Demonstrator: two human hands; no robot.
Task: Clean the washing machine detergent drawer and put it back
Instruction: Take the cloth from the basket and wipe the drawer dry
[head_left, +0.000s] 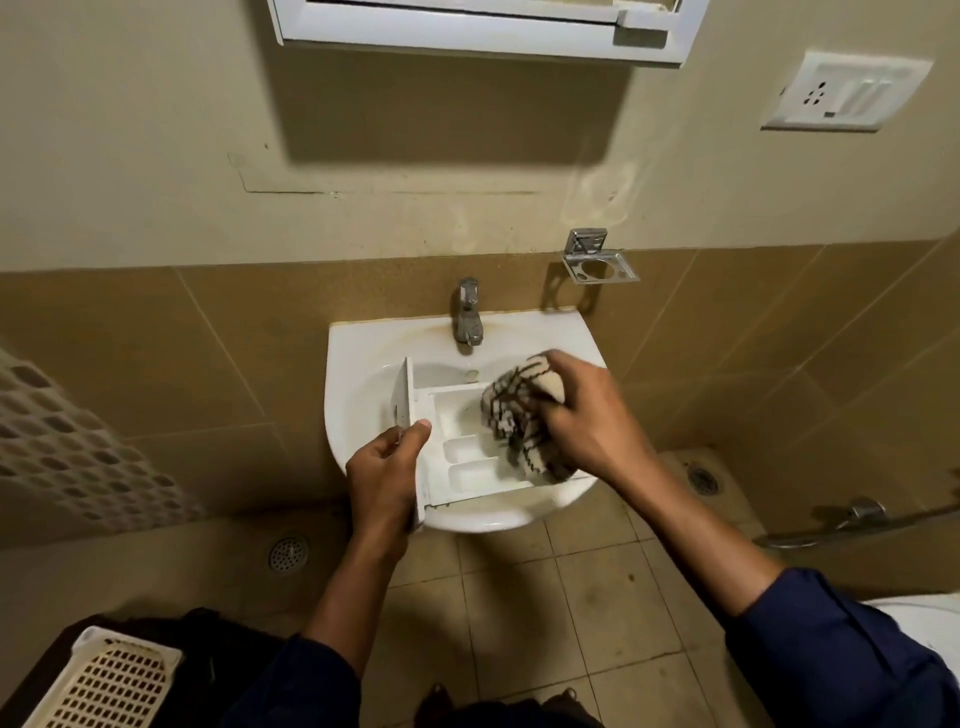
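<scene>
Two bare hands over the basin, dark blue sleeves pushed back on both arms. Nearest, at the bottom left, sits a cream perforated plastic basket (104, 686), and past it a round metal floor drain (287, 553) in the beige tiles. Now the left hand (384, 478): fingers and thumb curled round the near end of the upright front panel of the white plastic detergent drawer (467, 467), gripping it firmly. That drawer lies across the white ceramic wash basin (353, 343), panel to the left, its open compartments facing up and running off to the right. On that side the right hand (587, 415) clutches a bunched cream cloth with dark stripes (506, 410) and holds it down inside the drawer's right half, covering the compartments there. Farther back, a chrome tap (467, 312) stands at the basin's far rim. Beyond it, on the wall to the right, a chrome soap holder (600, 260); higher up, a white switch plate with a socket (847, 91); at the very top, a white wall cabinet (467, 26).
</scene>
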